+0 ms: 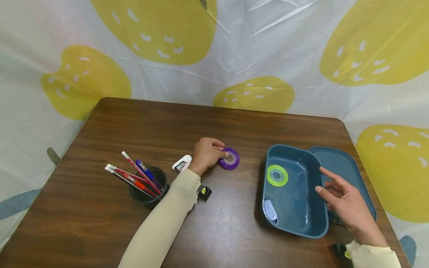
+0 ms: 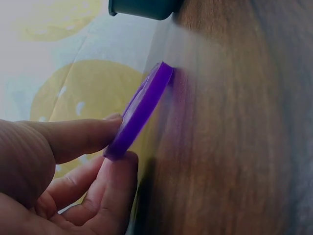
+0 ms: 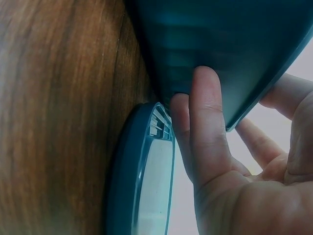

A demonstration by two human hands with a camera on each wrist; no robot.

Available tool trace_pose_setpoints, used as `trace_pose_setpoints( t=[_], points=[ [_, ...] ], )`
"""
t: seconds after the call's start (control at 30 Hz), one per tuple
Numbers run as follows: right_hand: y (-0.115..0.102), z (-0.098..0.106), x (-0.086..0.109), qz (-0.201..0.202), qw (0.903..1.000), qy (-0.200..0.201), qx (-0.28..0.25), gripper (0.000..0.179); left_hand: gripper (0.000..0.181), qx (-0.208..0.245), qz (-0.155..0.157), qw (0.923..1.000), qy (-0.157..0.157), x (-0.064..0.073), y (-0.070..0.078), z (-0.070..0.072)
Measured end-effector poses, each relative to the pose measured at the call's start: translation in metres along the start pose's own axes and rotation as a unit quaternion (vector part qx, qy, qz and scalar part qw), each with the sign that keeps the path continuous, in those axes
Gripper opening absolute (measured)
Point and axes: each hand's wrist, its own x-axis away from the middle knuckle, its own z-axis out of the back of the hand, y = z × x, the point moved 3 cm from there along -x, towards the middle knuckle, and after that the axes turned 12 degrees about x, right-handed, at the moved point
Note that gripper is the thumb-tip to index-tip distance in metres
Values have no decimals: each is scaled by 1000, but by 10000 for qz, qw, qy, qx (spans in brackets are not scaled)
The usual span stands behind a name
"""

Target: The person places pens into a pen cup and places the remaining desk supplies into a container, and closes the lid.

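While left fingers (image 2: 117,186) pinch one purple roll (image 2: 142,114), right fingers (image 3: 205,117) straddle one bin rim (image 1: 295,232), grip unclear; one green roll (image 1: 277,184) inside.

Dark brown wood-grain surface (image 1: 167,126) with rounded far corners; on it, left to right: black pen cup (image 1: 139,197), white stapler (image 1: 182,162), open blue box (image 1: 298,208), and blue lid (image 1: 338,163) beside it
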Motion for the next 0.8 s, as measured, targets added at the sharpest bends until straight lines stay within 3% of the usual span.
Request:
trace_pose_setpoints(
  t=[0.17, 0.4, 0.8],
  points=[
    [-1, 2, 0, 10, 10000, 1, 0, 74, 29, 436, 206, 9987, -176, 1, 1, -3],
    [1, 1, 0, -72, 9999, -39, 65, 75, 25, 1248, 515, 9896, -498, 3, 1, -7],
    [2, 3, 0, -37, 10000, -5, 53, 76, 25, 1968, 607, 9760, -706, 3, 9, -10]
  ],
)
